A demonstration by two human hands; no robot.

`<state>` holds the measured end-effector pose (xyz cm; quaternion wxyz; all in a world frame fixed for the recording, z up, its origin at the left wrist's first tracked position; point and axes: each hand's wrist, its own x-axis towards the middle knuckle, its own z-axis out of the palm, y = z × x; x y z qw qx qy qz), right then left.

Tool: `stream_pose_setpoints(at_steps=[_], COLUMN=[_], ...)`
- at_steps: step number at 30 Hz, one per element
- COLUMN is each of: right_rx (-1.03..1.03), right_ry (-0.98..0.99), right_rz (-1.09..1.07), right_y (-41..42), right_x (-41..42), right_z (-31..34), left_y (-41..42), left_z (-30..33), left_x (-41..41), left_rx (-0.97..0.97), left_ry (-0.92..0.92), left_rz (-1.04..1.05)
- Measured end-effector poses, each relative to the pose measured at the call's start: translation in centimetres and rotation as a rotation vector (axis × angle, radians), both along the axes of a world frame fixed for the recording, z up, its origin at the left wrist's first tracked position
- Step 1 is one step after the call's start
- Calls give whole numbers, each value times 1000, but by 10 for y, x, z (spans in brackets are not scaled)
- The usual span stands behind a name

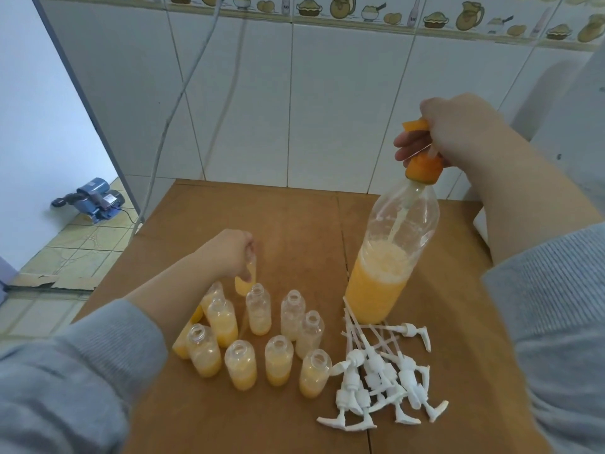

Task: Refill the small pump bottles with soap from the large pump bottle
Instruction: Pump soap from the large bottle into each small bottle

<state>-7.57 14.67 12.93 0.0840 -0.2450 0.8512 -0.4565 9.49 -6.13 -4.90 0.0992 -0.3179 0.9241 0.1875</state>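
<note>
R hand (458, 132) is curled round the orange pump head (422, 158) on top of the big bottle (389, 250), which stands upright on the brown table (294, 224), approx half full of orange soap w/ foam on top. L hand (226, 253) grips a small bottle (244, 283) by its neck, held behind the cluster; looks blurred, can't tell if it's touching the table. Other small bottles (258, 339) stand open w/o tops in a loose group in front of the L hand, each w/ some orange soap at the bottom. White pump tops (376, 381) lie in a heap just right of the group, tubes pointing toward the big bottle's base. Grey sleeves (82, 371) on both arms
</note>
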Motion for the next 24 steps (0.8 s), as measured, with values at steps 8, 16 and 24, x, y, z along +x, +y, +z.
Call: stream_pose_setpoints(at_steps=[8,16,24], right_rx=[7,45,38], right_ry=[-12,-18,6], right_rz=[-21,-16,-25], right_y=[2,1,3], right_x=[4,10,11], right_z=[2,5,6], left_y=[-1,17,51], left_z=[0,28,26], left_x=[9,28,19], left_rx=[-74,-12,-71], left_ry=[-85,129,-268], left_rz=[-76,-209,-328])
